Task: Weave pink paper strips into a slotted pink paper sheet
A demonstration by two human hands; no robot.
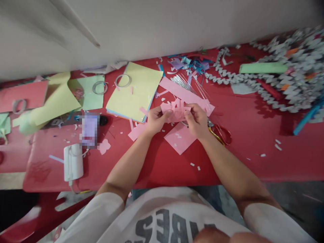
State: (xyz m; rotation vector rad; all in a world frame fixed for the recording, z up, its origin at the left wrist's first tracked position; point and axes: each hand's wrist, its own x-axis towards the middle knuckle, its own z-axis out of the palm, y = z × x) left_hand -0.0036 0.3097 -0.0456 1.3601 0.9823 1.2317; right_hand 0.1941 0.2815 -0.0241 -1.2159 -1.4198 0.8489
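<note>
Closest in is the white shirt with its dark lettering, and from its sleeves both bare forearms stretch out over the red table. Down to the left of the left hand lies a white power bank with a cable across it, and just past that a phone, blurred into blocks. On the body side of both hands a pink square of paper lies flat, a few pale scraps on top. And there are the scissors, red and gold handles poking out just right of the right hand, the rest partly hidden behind it. Now the hands: the left hand pinches one end of the pink cut paper between thumb and fingers, the right hand pinches the other, and the piece sits right between them, narrow strips standing up along it. Just beyond the hands runs a long pink strip with thin silvery wires beside it. Past the left hand, a yellow sheet tops a stack of coloured paper. Well out beyond the right hand sprawls a grey garland, a green roll lying among it, and farthest ahead stands the pale wall.
</note>
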